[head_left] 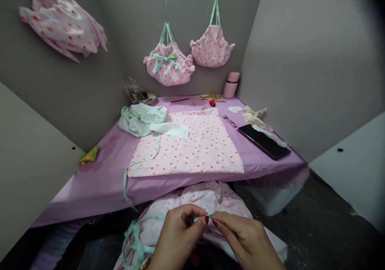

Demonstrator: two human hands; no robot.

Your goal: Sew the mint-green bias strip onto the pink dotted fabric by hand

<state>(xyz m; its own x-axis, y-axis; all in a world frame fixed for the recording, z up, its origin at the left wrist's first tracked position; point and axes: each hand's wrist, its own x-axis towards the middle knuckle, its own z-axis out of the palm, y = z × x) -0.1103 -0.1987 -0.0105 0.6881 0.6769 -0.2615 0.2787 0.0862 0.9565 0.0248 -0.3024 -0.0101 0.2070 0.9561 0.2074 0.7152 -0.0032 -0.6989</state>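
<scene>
In my lap lies a bunched pink fabric (195, 197) with red dots, with loose mint-green ties (135, 238) at its left side. My left hand (180, 230) pinches a small bit of mint-green fabric strip (209, 214) between thumb and index finger. Close against it, fingertips almost touching, my right hand (243, 234) pinches the same bit. The fingers hide most of the strip, and whether a needle is there I cannot tell. Beyond my hands, a flat dotted pink cloth (195, 153) covers the front middle of the table.
On the purple tablecloth (99, 185) lie a mint-green cloth heap (141, 117), thread snips (229, 120), a red thread spool (212, 103) and a black phone (264, 141). A pink bottle (231, 85) stands at the back. Dotted garments (170, 67) hang above. Grey panels (300, 61) close the sides.
</scene>
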